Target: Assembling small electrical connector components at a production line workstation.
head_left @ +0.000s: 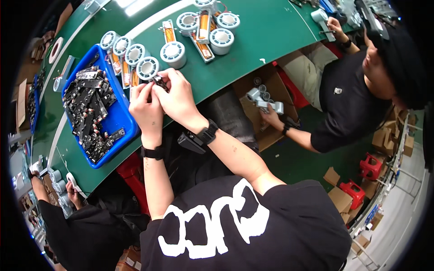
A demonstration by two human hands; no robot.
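Note:
My left hand (146, 106) and my right hand (176, 94) meet at the table edge, fingers pinched around a small black circuit board (160, 83). Fingers cover most of that board. Just beyond them stands a pale-blue handheld fan body (147, 67) with a round slotted head, the nearest in a row of several. Orange wrapped parts show in their open handles. Left of my hands, a blue plastic tray (102, 162) holds a heap of black circuit boards (90, 108) with small parts on them.
More fan bodies (221, 40) lie on the green table (266, 31). At right, a co-worker (348, 99) reaches into a cardboard box (280, 86) holding pale-blue parts. Another person (90, 226) works at lower left. Red stools (352, 192) and cartons stand on the floor.

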